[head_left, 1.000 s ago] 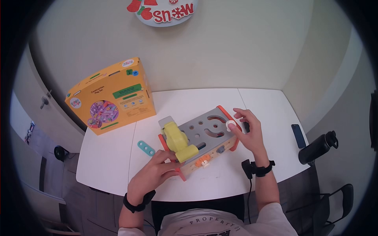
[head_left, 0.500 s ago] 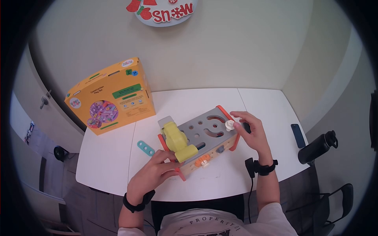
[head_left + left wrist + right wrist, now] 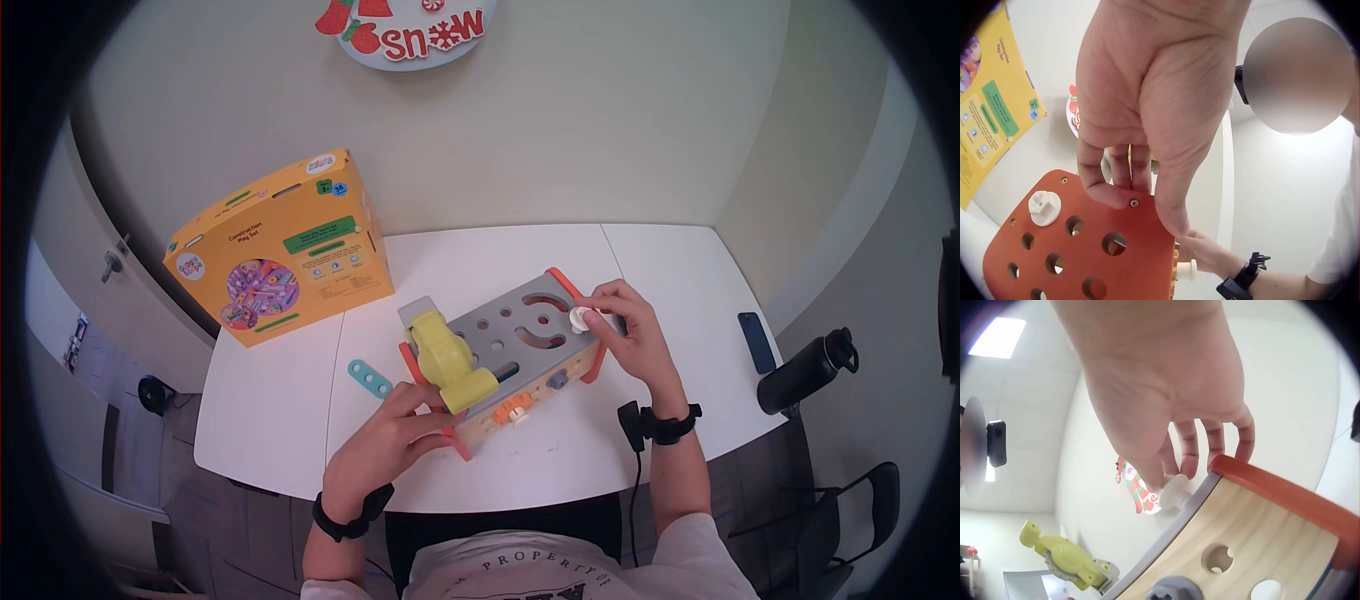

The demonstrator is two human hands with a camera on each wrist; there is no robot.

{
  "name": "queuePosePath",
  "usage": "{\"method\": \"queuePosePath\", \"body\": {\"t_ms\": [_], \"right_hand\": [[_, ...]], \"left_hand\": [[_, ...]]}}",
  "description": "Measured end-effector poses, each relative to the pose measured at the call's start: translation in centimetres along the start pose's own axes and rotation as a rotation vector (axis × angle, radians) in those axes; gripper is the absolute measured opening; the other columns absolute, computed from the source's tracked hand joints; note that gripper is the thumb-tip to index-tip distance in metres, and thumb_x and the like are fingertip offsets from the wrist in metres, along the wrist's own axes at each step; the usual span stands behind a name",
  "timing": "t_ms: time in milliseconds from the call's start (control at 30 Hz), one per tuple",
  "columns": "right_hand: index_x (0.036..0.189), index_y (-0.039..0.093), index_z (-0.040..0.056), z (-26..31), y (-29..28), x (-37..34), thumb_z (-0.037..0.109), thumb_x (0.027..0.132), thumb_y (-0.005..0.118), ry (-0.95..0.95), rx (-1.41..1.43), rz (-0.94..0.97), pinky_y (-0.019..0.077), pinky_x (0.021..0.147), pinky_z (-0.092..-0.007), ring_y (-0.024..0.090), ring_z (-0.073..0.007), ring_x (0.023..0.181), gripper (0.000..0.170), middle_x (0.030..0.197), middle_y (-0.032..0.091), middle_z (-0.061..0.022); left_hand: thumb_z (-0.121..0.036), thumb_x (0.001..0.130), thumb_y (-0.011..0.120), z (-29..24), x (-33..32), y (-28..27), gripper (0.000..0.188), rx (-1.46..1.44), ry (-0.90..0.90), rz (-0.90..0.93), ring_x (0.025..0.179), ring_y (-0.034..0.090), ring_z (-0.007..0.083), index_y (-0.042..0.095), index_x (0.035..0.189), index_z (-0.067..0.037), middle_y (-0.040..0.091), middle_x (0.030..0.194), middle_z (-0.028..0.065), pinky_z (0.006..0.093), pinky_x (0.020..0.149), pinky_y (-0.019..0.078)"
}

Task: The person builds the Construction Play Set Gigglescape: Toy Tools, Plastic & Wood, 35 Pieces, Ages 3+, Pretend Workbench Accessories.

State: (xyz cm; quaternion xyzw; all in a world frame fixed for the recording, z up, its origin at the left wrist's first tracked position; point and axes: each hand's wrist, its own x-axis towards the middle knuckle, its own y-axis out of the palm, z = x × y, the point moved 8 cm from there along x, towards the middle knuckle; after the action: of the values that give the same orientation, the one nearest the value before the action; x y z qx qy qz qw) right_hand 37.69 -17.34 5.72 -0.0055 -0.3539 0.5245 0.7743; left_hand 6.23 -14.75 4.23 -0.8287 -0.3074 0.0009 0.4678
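Observation:
A toy workbench with a grey holed top [image 3: 525, 318] stands on the table. My right hand [image 3: 640, 335] pinches a white plastic bolt [image 3: 579, 319] between thumb and fingertips at the top's right end; the bolt [image 3: 1175, 490] sits against the grey edge in the right wrist view. My left hand [image 3: 385, 435] grips the bench's left end, thumb and fingers at the edge of the red side panel [image 3: 1141, 269]. Above that hand a yellow-green toy power saw [image 3: 443, 355] lies across the grey top. An orange gear [image 3: 514, 406] and a grey bolt [image 3: 557, 380] are on the wooden front.
A teal strip with holes [image 3: 364, 374] lies left of the bench. The yellow toy box [image 3: 340, 265] stands at the back left. At the right are a phone [image 3: 757, 343] and a black bottle [image 3: 800, 375]. A cable hangs from my right wrist strap.
The white bolt shifted and tilted under my right thumb. My right fingers, spread apart earlier, have drawn in and now pinch it with the thumb. The left hand stays in place.

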Motion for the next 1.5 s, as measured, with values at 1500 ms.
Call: {"method": "queuePosePath", "body": {"t_ms": [1500], "right_hand": [[0.112, 0.079, 0.0035, 1.2, 0.2, 0.0, 0.010, 0.094, 0.076, -0.077, -0.025, 0.071, 0.0543, 0.084, -0.0311, 0.070, -0.0197, 0.093, 0.019, 0.092, 0.071, -0.0083]], "left_hand": [[-0.011, 0.073, 0.089, 0.1, 0.0, -0.1, 0.044, -0.014, 0.004, -0.017, 0.117, 0.062, 0.0334, 0.080, 0.116, -0.009, 0.069, 0.130, 0.0074, 0.0420, 0.100, 0.0522]]}}
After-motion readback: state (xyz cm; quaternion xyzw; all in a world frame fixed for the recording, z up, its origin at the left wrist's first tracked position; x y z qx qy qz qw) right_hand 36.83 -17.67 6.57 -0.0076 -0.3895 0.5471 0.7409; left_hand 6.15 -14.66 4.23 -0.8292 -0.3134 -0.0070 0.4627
